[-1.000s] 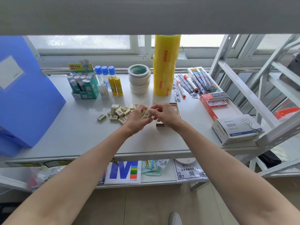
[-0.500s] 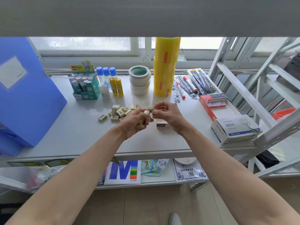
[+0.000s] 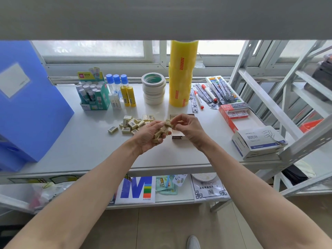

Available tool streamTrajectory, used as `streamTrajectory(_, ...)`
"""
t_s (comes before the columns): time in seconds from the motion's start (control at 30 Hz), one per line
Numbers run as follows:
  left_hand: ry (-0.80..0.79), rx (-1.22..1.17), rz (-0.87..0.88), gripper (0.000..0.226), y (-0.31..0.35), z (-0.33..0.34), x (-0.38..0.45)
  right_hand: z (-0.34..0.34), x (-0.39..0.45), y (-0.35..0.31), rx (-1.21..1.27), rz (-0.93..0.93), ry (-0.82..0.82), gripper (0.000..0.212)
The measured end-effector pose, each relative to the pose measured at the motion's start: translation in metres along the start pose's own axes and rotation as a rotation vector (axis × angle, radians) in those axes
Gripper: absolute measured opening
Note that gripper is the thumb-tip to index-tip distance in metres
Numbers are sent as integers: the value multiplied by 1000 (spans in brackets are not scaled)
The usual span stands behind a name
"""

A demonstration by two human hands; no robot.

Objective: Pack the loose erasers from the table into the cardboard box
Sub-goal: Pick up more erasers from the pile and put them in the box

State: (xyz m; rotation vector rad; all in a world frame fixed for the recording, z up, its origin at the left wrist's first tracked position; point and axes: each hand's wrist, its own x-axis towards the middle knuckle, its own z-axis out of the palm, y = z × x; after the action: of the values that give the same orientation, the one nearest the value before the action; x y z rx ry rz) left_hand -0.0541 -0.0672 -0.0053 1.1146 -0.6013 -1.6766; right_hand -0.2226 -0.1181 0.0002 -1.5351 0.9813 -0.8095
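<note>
Cream-yellow erasers (image 3: 162, 131) sat stacked in the left hand (image 3: 150, 135), which was cupped palm-up and curled around several of them, raised above the table (image 3: 86, 146). The right hand (image 3: 186, 127) was just beside it, thumb and forefinger pinched on the top eraser (image 3: 168, 122) of that stack, other fingers loosely bent. Both hands met at the fingertips.

Head view only. The cardboard box (image 3: 178, 136) lay on the table directly under and behind the right hand, mostly hidden by it; only its front wall and a strip of its far edge showed, so what it contained could not be made out. The loose pile of erasers (image 3: 132, 123) lay on the table just left of and beyond the left hand, one stray eraser (image 3: 113, 129) a bit further left of the pile.

Further beyond the hands: yellow tape rolls (image 3: 181, 74) stacked tall, masking tape rolls (image 3: 154, 88), glue sticks (image 3: 130, 96), a green display box (image 3: 94, 94). Right of the right hand: a red box (image 3: 233, 114) and a white paperclip box (image 3: 256, 142). Blue folder (image 3: 27, 105) well left of the left hand.
</note>
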Motion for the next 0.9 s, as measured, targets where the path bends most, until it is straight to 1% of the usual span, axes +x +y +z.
streamTrajectory(0.13,13,-1,5,12,-1,3,1,-1,-2,1,-6,-4,14,13)
streamTrajectory(0.23,23,-8,16,13,-2,4,3,-2,-3,2,-32,1,21,20)
streamTrajectory(0.37,50,6,25,10,-1,9,4,-3,-5,-1,-26,-12,-12,31)
streamTrajectory(0.53,20,31,19,15,1,10,5,-4,-3,-3,-73,-51,33,29)
streamTrajectory(0.67,23,20,48,17,2,12,6,-4,-2,-1,-131,-71,63,25)
streamTrajectory(0.8,45,32,66,19,3,13,9,-3,-3,2,-210,-78,78,29)
streamTrajectory(0.9,82,47,78,12,4,12,10,-4,-2,2,-133,-59,61,26)
